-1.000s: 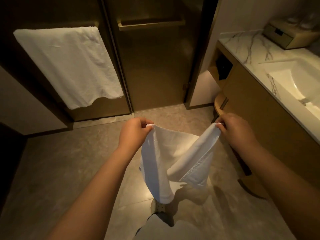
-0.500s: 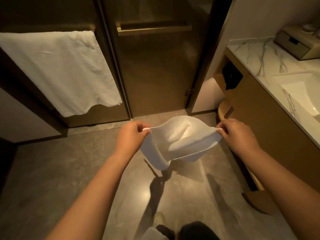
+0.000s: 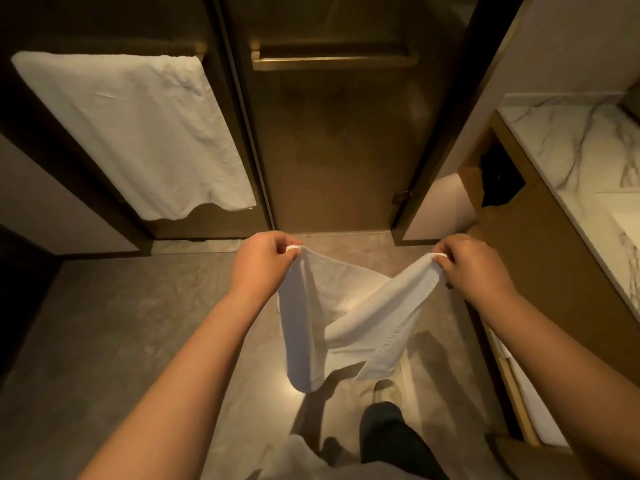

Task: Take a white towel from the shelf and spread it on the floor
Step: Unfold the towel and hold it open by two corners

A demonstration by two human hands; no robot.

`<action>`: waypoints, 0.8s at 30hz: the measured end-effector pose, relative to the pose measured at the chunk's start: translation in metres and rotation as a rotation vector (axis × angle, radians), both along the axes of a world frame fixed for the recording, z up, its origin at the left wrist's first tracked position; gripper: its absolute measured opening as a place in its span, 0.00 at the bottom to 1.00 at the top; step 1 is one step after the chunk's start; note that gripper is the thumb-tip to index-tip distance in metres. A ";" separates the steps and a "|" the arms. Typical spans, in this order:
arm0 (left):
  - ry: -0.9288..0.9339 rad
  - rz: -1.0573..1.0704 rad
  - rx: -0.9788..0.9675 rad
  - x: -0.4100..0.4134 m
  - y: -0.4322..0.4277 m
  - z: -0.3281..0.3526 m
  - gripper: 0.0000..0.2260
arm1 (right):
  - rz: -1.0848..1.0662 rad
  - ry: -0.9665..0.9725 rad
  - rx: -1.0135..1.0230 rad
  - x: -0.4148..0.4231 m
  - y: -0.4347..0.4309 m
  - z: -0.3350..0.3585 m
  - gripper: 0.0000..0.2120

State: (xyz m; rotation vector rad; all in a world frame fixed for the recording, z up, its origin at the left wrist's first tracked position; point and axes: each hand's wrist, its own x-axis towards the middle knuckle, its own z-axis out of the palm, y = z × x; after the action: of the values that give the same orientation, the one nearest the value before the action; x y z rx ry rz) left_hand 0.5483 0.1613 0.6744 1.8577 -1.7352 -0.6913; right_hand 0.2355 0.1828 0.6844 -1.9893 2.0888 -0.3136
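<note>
The person stands over the grey floor (image 3: 114, 327) with both arms stretched forward, holding a white towel (image 3: 332, 320) up in the air between them. The left hand (image 3: 263, 263) is clamped on one top corner, fingers curled tight around the bunched edge; the right hand (image 3: 474, 266) pinches the other top corner in the same way. The hands are held well apart, the left at about ten o'clock of the towel and the right at about two o'clock. The cloth sags between them in a slack V and hangs in two folds, the left one longer, its rounded bottom end hanging toward six o'clock. A stitched hem shows along the right fold. The towel is clear of the floor, and its shadow lies on the tiles beneath.

At six o'clock, below the towel, a dark trouser leg (image 3: 391, 434) and part of a shoe (image 3: 384, 391) show.

Up at ten o'clock a second, larger towel (image 3: 138, 133) hangs flat against a dark panel. At twelve o'clock is a brown door (image 3: 332, 140) with a brass bar (image 3: 332, 60) across its top. At three o'clock a marble surface (image 3: 568, 140) sits on a wooden cabinet (image 3: 540, 244).
</note>
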 end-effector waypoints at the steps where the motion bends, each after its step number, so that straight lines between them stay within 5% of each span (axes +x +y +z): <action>1: -0.008 0.013 0.001 -0.010 -0.005 0.001 0.05 | 0.010 -0.011 -0.002 -0.009 -0.010 0.000 0.05; 12: -0.087 0.169 0.038 -0.091 -0.043 -0.009 0.05 | 0.093 -0.084 0.038 -0.099 -0.099 -0.016 0.03; 24: -0.094 0.183 0.088 -0.085 -0.069 -0.026 0.04 | 0.085 -0.137 0.085 -0.092 -0.117 -0.035 0.03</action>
State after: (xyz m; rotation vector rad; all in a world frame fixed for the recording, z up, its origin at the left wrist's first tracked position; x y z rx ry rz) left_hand 0.4637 0.0919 0.6488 2.1086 -1.5882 -0.6270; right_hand 0.1439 0.0654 0.6496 -1.9432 1.8963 -0.3294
